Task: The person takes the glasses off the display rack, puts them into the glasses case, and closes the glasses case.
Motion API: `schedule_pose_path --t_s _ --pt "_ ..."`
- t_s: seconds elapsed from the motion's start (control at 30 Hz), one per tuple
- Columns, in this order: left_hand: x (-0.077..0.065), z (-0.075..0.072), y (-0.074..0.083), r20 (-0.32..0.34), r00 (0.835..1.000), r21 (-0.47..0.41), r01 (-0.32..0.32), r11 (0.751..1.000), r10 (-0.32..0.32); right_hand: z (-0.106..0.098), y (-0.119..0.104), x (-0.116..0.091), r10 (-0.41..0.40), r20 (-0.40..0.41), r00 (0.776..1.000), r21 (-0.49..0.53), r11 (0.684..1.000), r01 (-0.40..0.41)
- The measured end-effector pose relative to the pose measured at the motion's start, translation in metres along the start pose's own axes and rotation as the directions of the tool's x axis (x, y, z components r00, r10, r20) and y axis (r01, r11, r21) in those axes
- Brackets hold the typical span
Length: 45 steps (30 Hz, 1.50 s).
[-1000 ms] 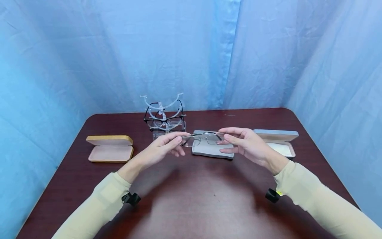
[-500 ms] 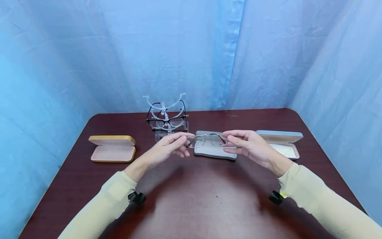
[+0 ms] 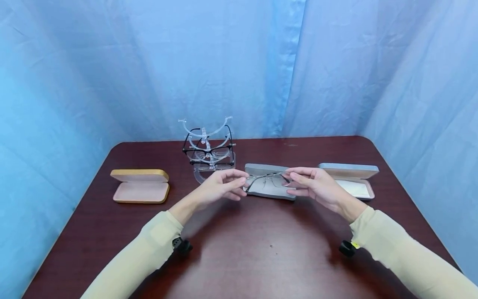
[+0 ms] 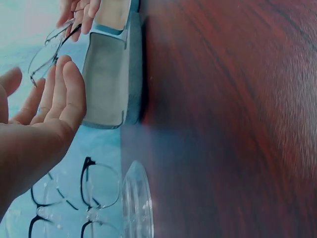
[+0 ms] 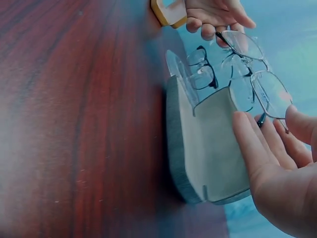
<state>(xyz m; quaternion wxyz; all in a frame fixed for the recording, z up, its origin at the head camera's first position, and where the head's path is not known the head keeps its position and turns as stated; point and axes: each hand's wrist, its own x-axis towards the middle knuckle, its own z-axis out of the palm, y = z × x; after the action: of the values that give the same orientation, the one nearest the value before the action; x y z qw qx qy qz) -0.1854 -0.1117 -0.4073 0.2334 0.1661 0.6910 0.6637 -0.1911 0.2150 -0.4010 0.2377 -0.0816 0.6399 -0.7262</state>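
Observation:
A pair of thin metal-framed eyeglasses (image 3: 266, 177) with dark temple tips is held in the air above an open grey glasses case (image 3: 270, 193). My right hand (image 3: 317, 186) pinches one end of the frame between thumb and fingers, clearer in the right wrist view, where the lenses (image 5: 271, 94) face the camera. At the other end, my left hand (image 3: 225, 187) has its fingers near or touching the frame. Its thumb (image 4: 11, 82) stands apart from them in the left wrist view. Beneath the hands, the case's pale interior (image 5: 218, 144) shows.
Behind to the left, a clear display stand (image 3: 204, 137) carries black-framed glasses (image 3: 207, 153). An open yellow case (image 3: 140, 193) sits on the left of the dark wooden table (image 3: 239, 249). On the right lies an open blue-grey case (image 3: 349, 168) with a white cloth (image 3: 352, 188) inside.
My left hand has shifted right toward the right hand, and its thumb no longer pinches the frame. The eyeglasses sit slightly lower and more tilted, with one temple slanting across the lenses.

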Motion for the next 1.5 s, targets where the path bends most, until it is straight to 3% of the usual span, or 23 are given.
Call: schedule_pose_path --t_s 0.27,0.57,0.73,0.97,1.2,1.5 --pt "0.015 0.011 -0.009 -0.064 0.996 0.016 0.067 0.998 -0.065 -0.007 0.013 0.000 0.033 -0.027 0.999 0.053 0.998 -0.031" --pt "0.036 0.006 -0.018 -0.137 0.982 0.007 0.134 0.991 -0.132 -0.018 0.023 0.003 0.092 -0.045 0.995 -0.045 0.995 -0.094" --pt "0.043 0.007 -0.019 -0.143 0.977 0.022 0.160 0.987 -0.155 -0.025 0.022 0.008 0.079 -0.074 0.994 -0.065 0.994 -0.084" --pt "0.042 0.011 -0.022 -0.160 0.966 0.024 0.208 0.978 -0.202 -0.030 0.024 0.013 0.110 -0.112 0.988 -0.085 0.989 -0.120" --pt "0.040 0.012 -0.028 -0.171 0.953 -0.003 0.251 0.968 -0.248 -0.029 0.029 0.016 0.091 -0.142 0.986 -0.140 0.984 -0.111" --pt "0.037 0.012 -0.032 -0.184 0.944 -0.016 0.275 0.961 -0.273 -0.031 0.030 0.019 0.148 -0.183 0.972 -0.092 0.982 -0.166"
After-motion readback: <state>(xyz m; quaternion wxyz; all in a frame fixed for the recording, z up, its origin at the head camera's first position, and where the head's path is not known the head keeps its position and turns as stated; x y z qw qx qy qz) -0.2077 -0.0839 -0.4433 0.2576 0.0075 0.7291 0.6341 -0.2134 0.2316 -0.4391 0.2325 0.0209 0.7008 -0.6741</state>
